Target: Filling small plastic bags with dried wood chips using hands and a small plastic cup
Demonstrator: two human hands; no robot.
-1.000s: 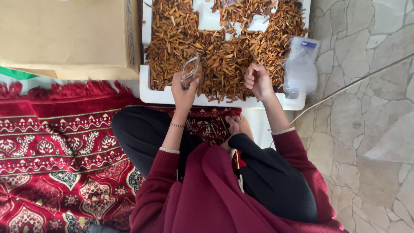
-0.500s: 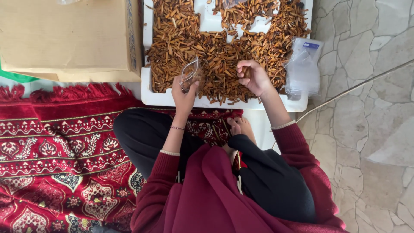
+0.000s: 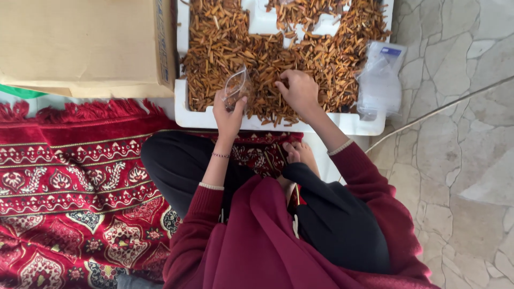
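Since the earlier frames, both hands have shifted left along the near edge of the tray, and the right hand (image 3: 297, 92) has gone from a raised, loosely closed position to pressing down into the pile. Head view: the left hand (image 3: 229, 113) is closed around the lower part of a small clear plastic pouch (image 3: 236, 85), holding it upright with its mouth open just above the white foam tray (image 3: 278, 124). The right hand lies palm-down just beside the pouch, fingers curled narrow and pinched among the brown stick pieces (image 3: 321, 59); whether it actually grips any pieces cannot be told from this angle. Progress, as a judgement: the pouch appears nearly empty, with only a few pieces visible inside, so filling is at an early stage, and the tray is covered with loose pieces. A stack of spare clear pouches (image 3: 380, 80) rests at the tray's right edge, well apart from the hands. A cardboard box (image 3: 85, 45) stands to the left of the tray. The person sits cross-legged, partly on a red patterned rug (image 3: 69, 187), with the stone floor (image 3: 460, 160) to the right.
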